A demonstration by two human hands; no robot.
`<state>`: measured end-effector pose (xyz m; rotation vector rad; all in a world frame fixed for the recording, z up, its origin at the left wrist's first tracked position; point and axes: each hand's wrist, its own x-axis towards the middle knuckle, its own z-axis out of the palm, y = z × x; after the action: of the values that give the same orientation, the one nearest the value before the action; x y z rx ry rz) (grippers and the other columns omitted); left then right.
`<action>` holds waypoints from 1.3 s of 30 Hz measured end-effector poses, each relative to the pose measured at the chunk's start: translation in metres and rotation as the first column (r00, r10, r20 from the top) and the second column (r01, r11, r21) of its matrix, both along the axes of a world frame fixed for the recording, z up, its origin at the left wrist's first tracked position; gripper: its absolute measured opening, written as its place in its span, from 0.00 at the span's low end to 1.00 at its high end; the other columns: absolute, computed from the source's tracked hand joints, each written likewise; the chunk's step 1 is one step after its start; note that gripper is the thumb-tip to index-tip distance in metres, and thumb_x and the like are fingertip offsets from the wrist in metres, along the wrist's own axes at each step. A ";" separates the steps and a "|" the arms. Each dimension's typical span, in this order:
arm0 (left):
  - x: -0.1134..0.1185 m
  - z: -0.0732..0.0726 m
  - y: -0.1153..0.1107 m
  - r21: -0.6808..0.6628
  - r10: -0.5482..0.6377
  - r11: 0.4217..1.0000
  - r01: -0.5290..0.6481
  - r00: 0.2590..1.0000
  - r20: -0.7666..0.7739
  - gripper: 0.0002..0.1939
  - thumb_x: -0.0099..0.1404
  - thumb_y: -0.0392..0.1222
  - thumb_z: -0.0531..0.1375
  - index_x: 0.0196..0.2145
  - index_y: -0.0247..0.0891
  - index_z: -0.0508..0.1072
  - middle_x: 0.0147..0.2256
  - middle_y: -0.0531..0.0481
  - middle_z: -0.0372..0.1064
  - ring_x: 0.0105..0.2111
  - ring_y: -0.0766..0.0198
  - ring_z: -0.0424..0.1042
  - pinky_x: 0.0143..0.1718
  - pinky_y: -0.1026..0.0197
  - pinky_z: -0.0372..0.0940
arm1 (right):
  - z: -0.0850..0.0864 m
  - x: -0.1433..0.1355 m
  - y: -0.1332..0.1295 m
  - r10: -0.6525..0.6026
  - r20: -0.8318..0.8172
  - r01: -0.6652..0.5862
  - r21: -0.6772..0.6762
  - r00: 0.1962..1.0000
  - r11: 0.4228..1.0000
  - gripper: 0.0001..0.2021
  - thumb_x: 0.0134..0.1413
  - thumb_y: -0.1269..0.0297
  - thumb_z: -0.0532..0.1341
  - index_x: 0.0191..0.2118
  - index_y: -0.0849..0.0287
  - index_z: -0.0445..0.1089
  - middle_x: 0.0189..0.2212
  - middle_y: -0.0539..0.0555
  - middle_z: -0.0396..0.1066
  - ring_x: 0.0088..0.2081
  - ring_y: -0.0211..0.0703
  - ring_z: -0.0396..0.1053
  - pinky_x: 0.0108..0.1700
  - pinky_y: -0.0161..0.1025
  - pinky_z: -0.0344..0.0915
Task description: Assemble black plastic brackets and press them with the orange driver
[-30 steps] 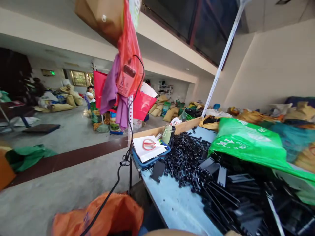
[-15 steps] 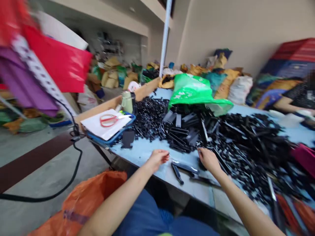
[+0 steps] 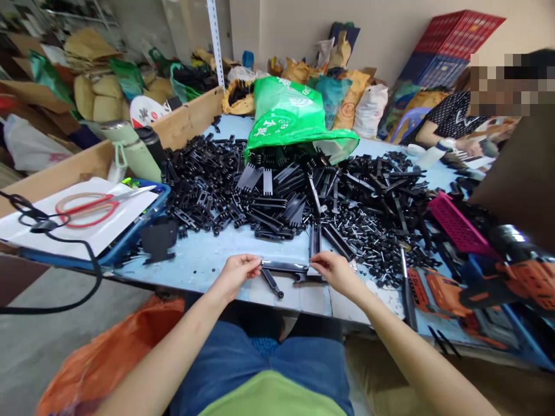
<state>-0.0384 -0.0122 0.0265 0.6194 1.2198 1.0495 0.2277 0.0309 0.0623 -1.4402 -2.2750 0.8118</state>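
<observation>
My left hand pinches at the left end of a black plastic bar with a glossy top, at the table's front edge. A tiny silvery part shows at its fingertips, too small to name. At the bar's right end, my right hand is closed in a pinch, also with a tiny silvery part at the tips. Below the bar, a short black arm with a round end slants from the left fingertips. Another black channel piece stretches behind my right hand.
Black plastic parts and screws are heaped behind, under a green bag. Scissors lie on paper at left. A pink basket, a cordless drill and a hammer-like tool are at right. Another person sits beyond.
My view has swung right and down. Both hands, formerly wider apart around the bar, have come to its two ends.
</observation>
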 end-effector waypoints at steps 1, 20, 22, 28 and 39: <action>0.001 0.001 0.001 0.002 -0.014 1.000 0.014 1.000 -0.023 0.14 0.47 0.44 0.67 0.27 0.31 0.72 0.23 0.51 0.70 0.22 0.71 0.66 0.26 0.67 0.59 | 0.000 -0.001 0.000 0.032 0.038 -0.033 0.043 0.999 0.999 0.09 0.56 0.64 0.55 0.36 0.62 0.70 0.31 0.55 0.70 0.32 0.41 0.67 0.35 0.37 0.63; 0.019 0.000 0.007 0.083 0.041 0.996 -0.011 0.928 -0.369 0.22 0.47 0.53 0.65 0.34 0.34 0.71 0.31 0.50 0.68 0.24 0.69 0.64 0.23 0.68 0.55 | -0.034 -0.009 -0.020 0.205 -0.020 -0.181 0.390 0.979 0.903 0.15 0.60 0.63 0.53 0.52 0.58 0.64 0.47 0.58 0.67 0.47 0.45 0.65 0.49 0.43 0.63; 0.019 0.000 0.006 0.075 0.016 0.997 0.012 0.932 -0.363 0.22 0.50 0.53 0.63 0.37 0.35 0.71 0.34 0.49 0.68 0.25 0.68 0.66 0.23 0.68 0.56 | -0.027 -0.030 -0.020 0.261 -0.029 -0.226 0.419 0.965 0.879 0.19 0.61 0.61 0.52 0.56 0.57 0.60 0.51 0.59 0.64 0.50 0.45 0.62 0.51 0.43 0.62; 0.019 -0.008 -0.022 0.125 0.054 0.992 0.027 0.795 -0.604 0.17 0.60 0.48 0.51 0.42 0.37 0.67 0.37 0.45 0.69 0.30 0.63 0.70 0.30 0.62 0.63 | -0.030 -0.084 -0.007 0.489 0.017 -0.462 0.353 0.872 0.813 0.19 0.63 0.63 0.48 0.59 0.52 0.55 0.51 0.55 0.64 0.49 0.42 0.63 0.49 0.42 0.63; 0.071 -0.004 -0.033 -0.076 -0.091 0.969 0.236 0.054 -0.994 0.19 0.65 0.47 0.46 0.31 0.35 0.73 0.29 0.40 0.74 0.31 0.55 0.74 0.30 0.59 0.61 | -0.046 -0.091 -0.013 0.296 0.067 -0.302 0.315 0.953 0.900 0.18 0.63 0.61 0.47 0.56 0.54 0.60 0.47 0.57 0.66 0.46 0.45 0.63 0.49 0.45 0.62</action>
<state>0.0328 -0.0450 0.0227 1.7472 2.2329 0.3017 0.1369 0.0180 0.0162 -0.9706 -2.5363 0.4728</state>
